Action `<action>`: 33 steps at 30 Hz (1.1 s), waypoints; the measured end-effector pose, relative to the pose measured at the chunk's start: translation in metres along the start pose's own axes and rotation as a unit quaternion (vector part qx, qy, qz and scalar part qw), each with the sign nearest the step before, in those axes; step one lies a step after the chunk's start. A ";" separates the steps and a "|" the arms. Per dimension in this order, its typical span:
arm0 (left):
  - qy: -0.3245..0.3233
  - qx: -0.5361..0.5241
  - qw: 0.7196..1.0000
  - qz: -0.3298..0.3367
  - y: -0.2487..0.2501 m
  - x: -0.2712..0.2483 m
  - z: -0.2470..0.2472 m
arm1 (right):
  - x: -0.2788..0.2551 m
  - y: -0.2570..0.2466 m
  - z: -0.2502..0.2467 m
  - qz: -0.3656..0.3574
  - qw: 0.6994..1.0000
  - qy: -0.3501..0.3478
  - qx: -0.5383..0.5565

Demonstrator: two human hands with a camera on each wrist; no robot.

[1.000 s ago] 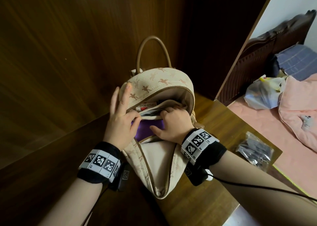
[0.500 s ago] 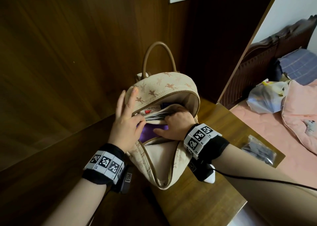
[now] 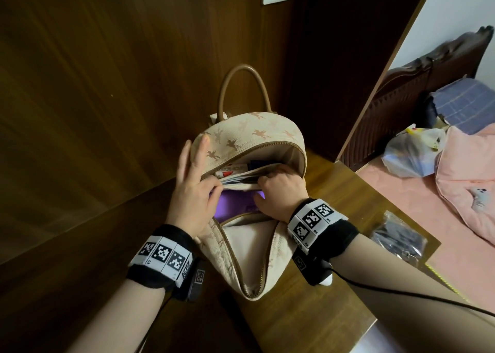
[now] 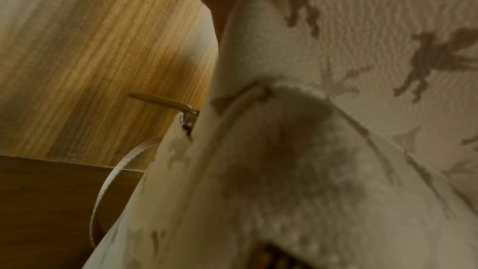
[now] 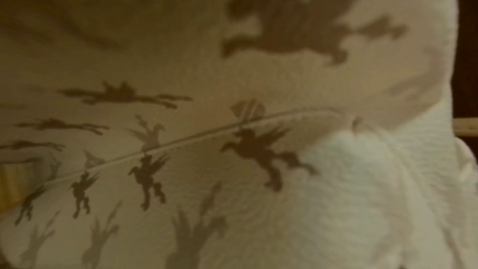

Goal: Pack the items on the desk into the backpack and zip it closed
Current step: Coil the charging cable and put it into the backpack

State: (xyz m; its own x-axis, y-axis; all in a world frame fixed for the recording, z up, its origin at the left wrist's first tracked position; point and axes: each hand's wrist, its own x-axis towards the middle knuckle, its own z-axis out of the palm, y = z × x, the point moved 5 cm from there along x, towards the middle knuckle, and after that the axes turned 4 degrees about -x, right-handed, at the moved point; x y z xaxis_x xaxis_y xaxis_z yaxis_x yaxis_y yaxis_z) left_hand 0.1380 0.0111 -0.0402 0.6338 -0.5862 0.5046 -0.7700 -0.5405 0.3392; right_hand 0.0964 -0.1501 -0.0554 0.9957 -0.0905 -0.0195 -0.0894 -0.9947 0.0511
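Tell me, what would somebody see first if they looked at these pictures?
First, the cream fabric backpack with brown flying-horse prints, standing unzipped in the middle of the brown wooden desk. Both hands are at its mouth: the left hand grips the rim, the right hand reaches inside over something purple. A clear plastic bag of dark items lies at the desk's right edge.

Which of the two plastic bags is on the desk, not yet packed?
The small dark clear bag near the desk's right edge, beside the right hand's wrist. The bigger whitish plastic bag lies on the bed instead.
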 end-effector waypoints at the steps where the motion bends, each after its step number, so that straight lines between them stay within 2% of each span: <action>1: 0.000 0.000 1.000 0.000 0.000 0.000 0.000 | 0.000 -0.001 0.000 0.000 1.000 -0.001 -0.006; 6: -0.002 -0.002 1.000 0.001 -0.002 0.000 0.000 | 0.002 0.004 0.001 -0.016 0.998 -0.005 0.060; 11: -0.005 0.004 1.000 0.002 -0.003 -0.001 0.000 | -0.005 0.004 -0.010 -0.040 0.987 0.052 0.147; 17: -0.015 0.011 1.000 0.009 -0.005 -0.003 -0.002 | -0.022 0.012 -0.022 -0.009 0.961 0.061 0.270; 20: -0.014 -0.026 1.000 0.006 -0.003 -0.007 -0.007 | -0.037 0.017 -0.026 0.023 0.951 0.073 0.299; 23: -0.049 -0.055 0.997 -0.004 0.003 -0.012 -0.010 | -0.058 0.020 -0.025 0.040 0.943 0.073 0.322; 27: -0.071 -0.044 0.996 -0.012 0.011 -0.023 -0.013 | -0.080 0.017 -0.012 0.062 0.924 0.058 0.373; 33: -0.062 -0.014 0.998 0.006 0.025 -0.045 -0.015 | -0.098 0.009 -0.001 0.053 0.933 0.105 0.341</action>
State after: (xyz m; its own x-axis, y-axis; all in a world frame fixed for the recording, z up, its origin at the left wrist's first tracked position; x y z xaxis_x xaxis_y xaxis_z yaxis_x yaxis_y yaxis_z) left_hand 0.0894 0.0329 -0.0421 0.6273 -0.6634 0.4078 -0.7783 -0.5166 0.3568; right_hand -0.0020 -0.1498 -0.0518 0.9566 -0.2499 0.1497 -0.1106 -0.7871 -0.6069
